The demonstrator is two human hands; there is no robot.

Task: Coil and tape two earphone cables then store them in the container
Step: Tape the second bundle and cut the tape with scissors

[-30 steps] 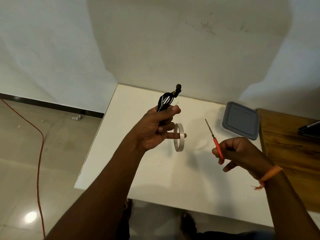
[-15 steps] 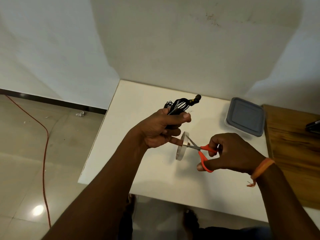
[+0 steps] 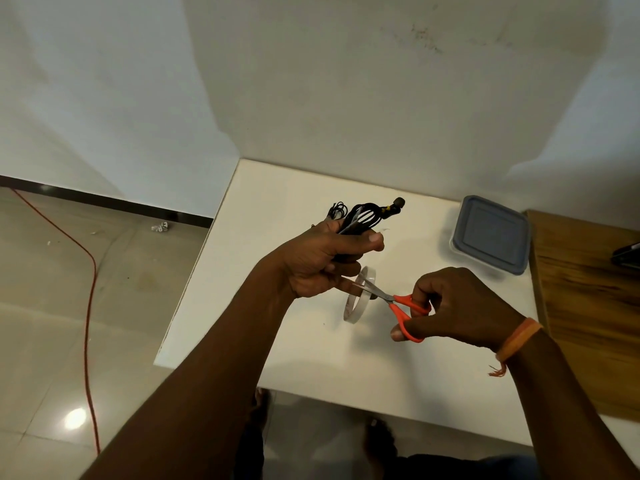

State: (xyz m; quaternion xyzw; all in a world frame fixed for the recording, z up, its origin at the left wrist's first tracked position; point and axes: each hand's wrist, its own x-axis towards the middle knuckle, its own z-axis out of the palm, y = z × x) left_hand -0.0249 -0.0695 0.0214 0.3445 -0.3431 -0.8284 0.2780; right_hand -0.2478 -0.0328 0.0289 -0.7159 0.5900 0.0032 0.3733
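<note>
My left hand [image 3: 322, 261] grips a coiled black earphone cable [image 3: 367, 216] above the white table [image 3: 277, 209], its earbud sticking out to the right. A clear tape roll [image 3: 356, 306] hangs from the lower fingers of that hand. My right hand [image 3: 460, 306] holds orange-handled scissors [image 3: 398, 303], thumb and fingers through the loops. The blades reach the strip of tape between the left fingers and the roll. A second small black cable bundle [image 3: 337, 211] shows behind the left hand. The container with a grey lid [image 3: 491, 233] sits closed at the table's back right.
A brown wooden surface [image 3: 588, 306] adjoins the table on the right, with a dark object [image 3: 627, 254] at its far edge. A red cord [image 3: 88, 306] runs across the tiled floor on the left. Feet show under the table's front edge.
My right hand brought the scissors from an upright hold over to the tape roll and set the blades at the tape strip. The left hand tilted the cable to the right.
</note>
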